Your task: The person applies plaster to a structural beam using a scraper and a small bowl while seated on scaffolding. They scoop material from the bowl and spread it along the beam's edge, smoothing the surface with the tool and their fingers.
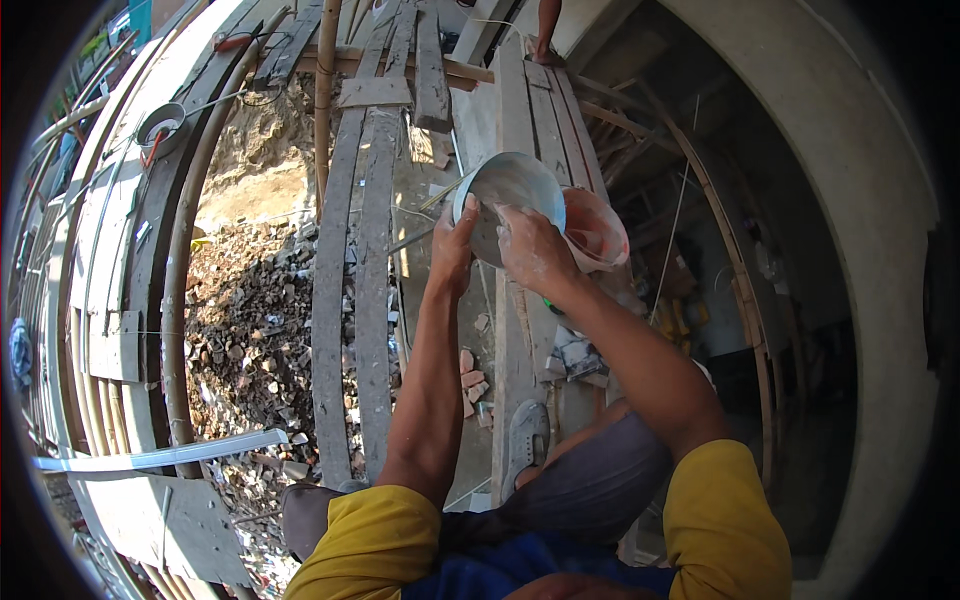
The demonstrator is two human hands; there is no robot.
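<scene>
A pale blue-grey bowl (525,178), smeared inside with a greyish coating, is tilted toward me over the planks. My left hand (455,243) grips its left rim, thumb on the inner side. My right hand (537,248), dusted with pale residue, reaches over the near rim into the bowl. Its fingers are curled together near the inner wall; whether they pinch anything is hidden. Just right of the bowl stands a pinkish-white bucket (597,228) with pale residue inside, partly covered by the bowl and my right hand.
Long wooden planks (345,250) run away from me above rubble (250,330). Broken brick pieces (472,380) lie below my arms. A grey pail (160,128) stands at the far left. Another person's hand (546,52) rests on the far planks. Bamboo poles border a dark space at right.
</scene>
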